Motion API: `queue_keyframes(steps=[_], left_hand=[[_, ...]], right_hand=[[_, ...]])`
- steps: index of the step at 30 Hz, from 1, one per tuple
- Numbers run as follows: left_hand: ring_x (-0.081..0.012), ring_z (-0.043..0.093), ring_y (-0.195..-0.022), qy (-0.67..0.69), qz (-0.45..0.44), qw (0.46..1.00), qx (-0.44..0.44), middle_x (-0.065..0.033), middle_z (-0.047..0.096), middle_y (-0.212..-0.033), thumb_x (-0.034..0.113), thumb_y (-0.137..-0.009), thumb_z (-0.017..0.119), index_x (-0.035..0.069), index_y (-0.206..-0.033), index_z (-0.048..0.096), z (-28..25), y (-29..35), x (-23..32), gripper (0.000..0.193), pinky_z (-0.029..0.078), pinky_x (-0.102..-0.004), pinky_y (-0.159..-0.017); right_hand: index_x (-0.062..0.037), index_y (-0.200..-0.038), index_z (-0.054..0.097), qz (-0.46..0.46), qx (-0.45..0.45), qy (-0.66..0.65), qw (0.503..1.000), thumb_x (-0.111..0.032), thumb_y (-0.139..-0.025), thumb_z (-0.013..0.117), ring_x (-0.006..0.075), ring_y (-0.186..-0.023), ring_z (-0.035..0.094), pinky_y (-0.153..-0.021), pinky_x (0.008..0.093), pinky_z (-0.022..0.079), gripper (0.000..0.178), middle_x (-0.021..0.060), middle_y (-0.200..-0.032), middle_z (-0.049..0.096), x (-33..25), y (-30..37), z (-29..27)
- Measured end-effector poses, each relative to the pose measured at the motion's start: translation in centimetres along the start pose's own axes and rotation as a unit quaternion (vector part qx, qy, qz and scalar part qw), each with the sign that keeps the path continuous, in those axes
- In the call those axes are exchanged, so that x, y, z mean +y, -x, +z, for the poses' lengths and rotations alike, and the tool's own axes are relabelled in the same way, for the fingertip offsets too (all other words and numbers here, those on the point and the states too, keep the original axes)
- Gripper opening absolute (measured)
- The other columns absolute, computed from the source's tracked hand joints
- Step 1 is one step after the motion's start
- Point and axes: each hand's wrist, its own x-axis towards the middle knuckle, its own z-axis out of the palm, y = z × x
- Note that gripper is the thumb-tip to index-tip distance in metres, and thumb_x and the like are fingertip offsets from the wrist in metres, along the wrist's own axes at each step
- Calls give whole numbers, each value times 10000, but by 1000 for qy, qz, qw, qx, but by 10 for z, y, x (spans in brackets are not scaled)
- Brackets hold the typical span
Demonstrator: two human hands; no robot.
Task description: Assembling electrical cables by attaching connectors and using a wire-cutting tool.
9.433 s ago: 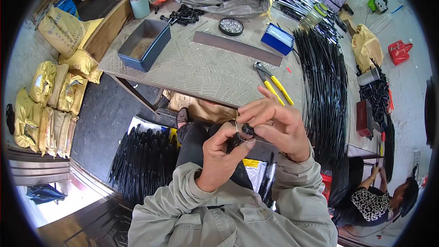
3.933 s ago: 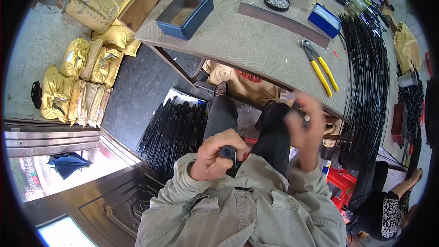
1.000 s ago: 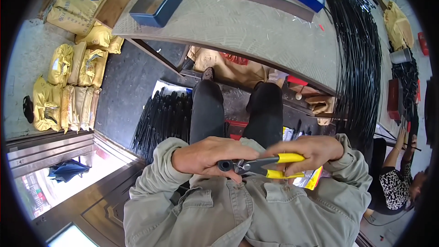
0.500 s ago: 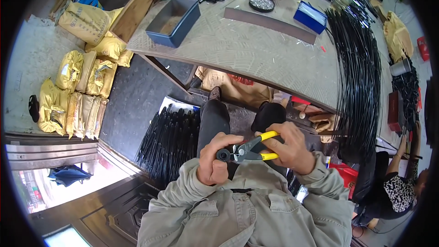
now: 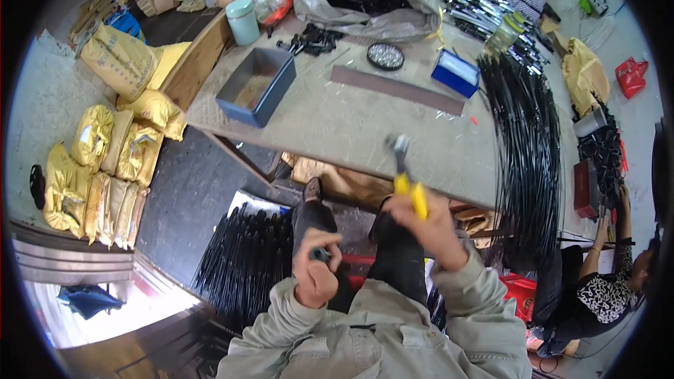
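My left hand [image 5: 314, 279] is closed around a black tube-like piece [image 5: 320, 254] held above my lap. Only its round end shows between thumb and fingers. My right hand [image 5: 434, 230] grips yellow-handled cutting pliers [image 5: 401, 175], their metal jaws pointing away from me over the front of the worktable [image 5: 365, 116]. Motion blurs the pliers, so I cannot tell how far their jaws are parted. The two hands are apart, and the pliers do not touch the black piece.
On the table are a blue-grey bin [image 5: 256, 88], a flat brown strip [image 5: 397, 90], a round dish of small shiny parts [image 5: 385, 56] and a blue box [image 5: 455, 74]. Long black rods [image 5: 526, 161] hang over its right side. More rods [image 5: 246, 267] stand left of my legs. A co-worker [image 5: 607, 288] sits at right.
My right hand has drawn the pliers away from the black piece, forward toward the table. The white bit at the piece's end no longer shows. The view has tilted up, showing more beyond the table.
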Motion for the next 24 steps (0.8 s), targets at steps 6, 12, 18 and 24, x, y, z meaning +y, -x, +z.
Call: queue_keyframes(steps=[6, 12, 18, 24], left_hand=[[-103, 412, -504, 12, 3, 997, -82, -81, 472, -658, 450, -949, 316, -55, -977, 526, 5, -5, 2, 548, 322, -239, -497], [-109, 424, -501, 40, -42, 997, -55, -98, 482, -676, 451, -947, 324, -64, -984, 518, -14, -14, -14, 552, 331, -240, -490], [-109, 424, -491, 43, -79, 996, -19, -100, 474, -677, 457, -947, 323, -67, -979, 501, -26, -28, -25, 555, 342, -236, -478], [-111, 423, -490, 43, -80, 996, -16, -102, 466, -684, 468, -946, 312, -63, -973, 489, -30, -33, -29, 560, 344, -237, -475]], right_hand=[[-38, -845, 643, -57, 151, 245, 956, -132, -754, 667, 196, -722, 586, -644, 311, 449, 133, 69, -786, 596, 34, -186, -46], [-70, -862, 657, -56, 155, 512, 843, -159, -736, 685, 360, -811, 587, -707, 418, 461, 157, 134, -911, 569, 62, -272, -53], [-70, -875, 644, -47, 121, 515, 847, -168, -746, 673, 355, -835, 585, -712, 431, 460, 165, 138, -937, 551, 75, -291, -51], [-77, -892, 636, -54, 97, 490, 865, -174, -760, 658, 351, -841, 583, -717, 428, 458, 165, 142, -929, 551, 74, -290, -54]])
